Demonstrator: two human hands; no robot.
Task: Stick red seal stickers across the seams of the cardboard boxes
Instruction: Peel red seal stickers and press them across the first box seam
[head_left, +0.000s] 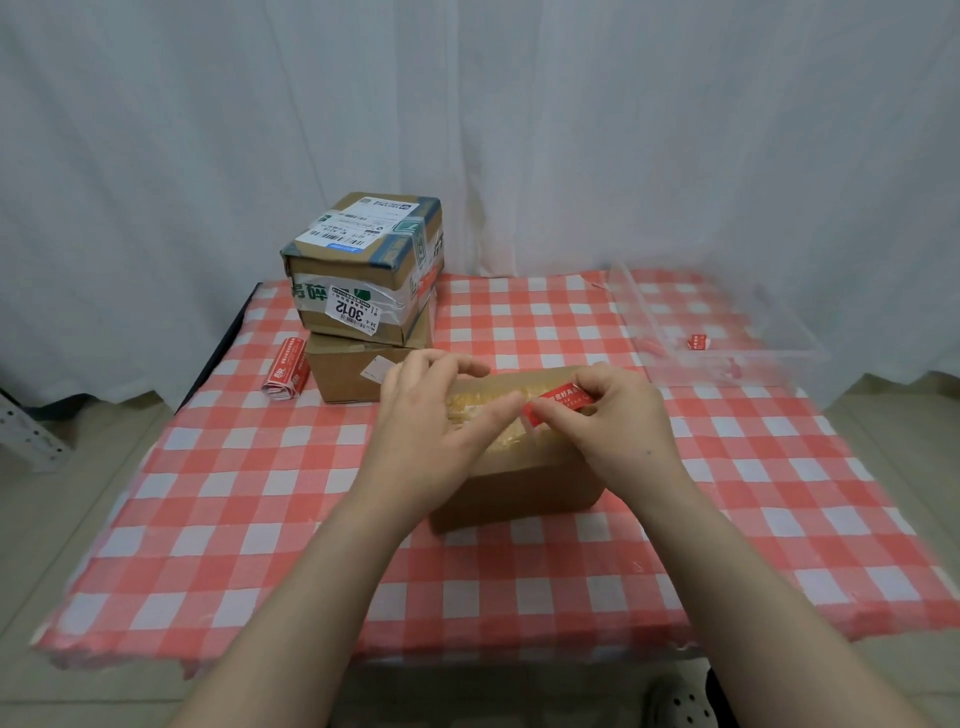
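Plain brown cardboard box (519, 483), seam apparently not yet sealed; red rectangular paper seal sticker (561, 404) pinched in grip of right hand (618, 421), left hand (431, 421) straight-fingered alongside.

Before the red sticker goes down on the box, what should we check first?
1. Red sticker held: ok, right hand pinches it.
2. Sticker above the front box: ok.
3. Backing peeled off: cannot tell.
4. Taped seam in view: not ok, left hand covers part.
5. Sticker roll nearby: ok, beside the stacked boxes.
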